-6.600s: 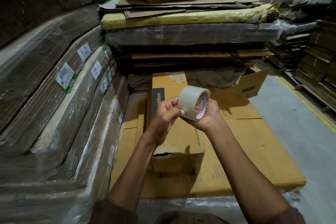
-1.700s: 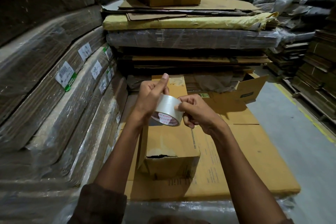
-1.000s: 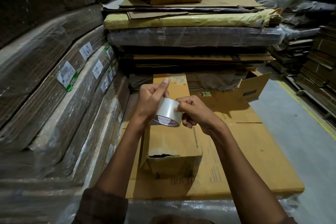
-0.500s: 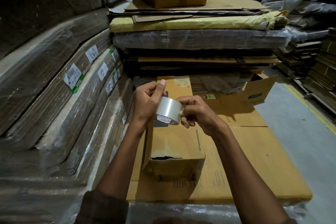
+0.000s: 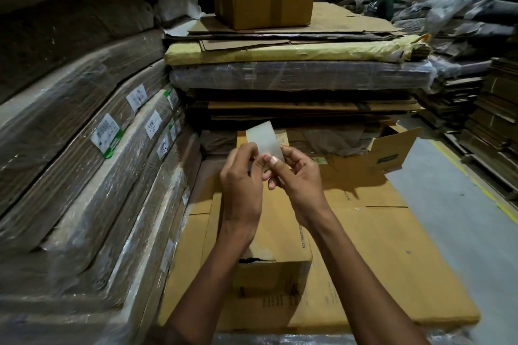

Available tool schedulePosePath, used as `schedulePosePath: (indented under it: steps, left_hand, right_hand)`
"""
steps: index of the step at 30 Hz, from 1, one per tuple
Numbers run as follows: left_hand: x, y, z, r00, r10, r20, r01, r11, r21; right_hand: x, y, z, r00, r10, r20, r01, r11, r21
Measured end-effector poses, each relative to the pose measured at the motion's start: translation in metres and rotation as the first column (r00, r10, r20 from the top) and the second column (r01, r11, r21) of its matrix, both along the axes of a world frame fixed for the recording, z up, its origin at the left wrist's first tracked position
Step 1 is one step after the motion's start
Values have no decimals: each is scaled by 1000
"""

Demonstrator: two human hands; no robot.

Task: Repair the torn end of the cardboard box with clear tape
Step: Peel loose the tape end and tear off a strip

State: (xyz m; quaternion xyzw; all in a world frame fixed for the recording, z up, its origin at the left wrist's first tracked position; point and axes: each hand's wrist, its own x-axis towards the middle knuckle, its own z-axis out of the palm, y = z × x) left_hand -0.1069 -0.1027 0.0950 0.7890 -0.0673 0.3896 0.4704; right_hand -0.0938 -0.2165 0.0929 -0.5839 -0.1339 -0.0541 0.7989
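Behind both hands, tape roll [image 5: 264, 139] mostly hidden; cardboard box [image 5: 273, 274] tear shadowed.

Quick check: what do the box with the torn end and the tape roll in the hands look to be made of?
Box: looks like brown corrugated cardboard, matte, with printed lettering and a ragged dark gap at its near top edge.
Tape roll: seemingly glossy plastic film, milky translucent where wound; its core is hidden here. Both the left hand and right hand grip it.

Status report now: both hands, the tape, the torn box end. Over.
Left hand and right hand both grip the tape roll, held up above the box. Torn end still open, no tape on it. Nothing in the way.
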Motion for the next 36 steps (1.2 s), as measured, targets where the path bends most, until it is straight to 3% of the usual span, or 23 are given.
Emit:
schedulePosePath:
  steps: [3,10,31,36]
  left_hand:
    - [-3,-6,1,999,-13,50,19,994,-108]
    - [2,1,2,995,42,89,-35,996,-82]
    - [12,12,3,994,85,70,-73,984,-163]
    - [18,14,4,997,76,-2,-75,980,-185]
  right_hand:
    - [-1,5,2,1000,-14,23,14,1000,16]
    - [-3,7,4,999,-5,43,4,1000,26]
    - [-1,23,8,998,-17,59,15,999,37]
    - [2,26,6,999,-38,39,36,998,45]
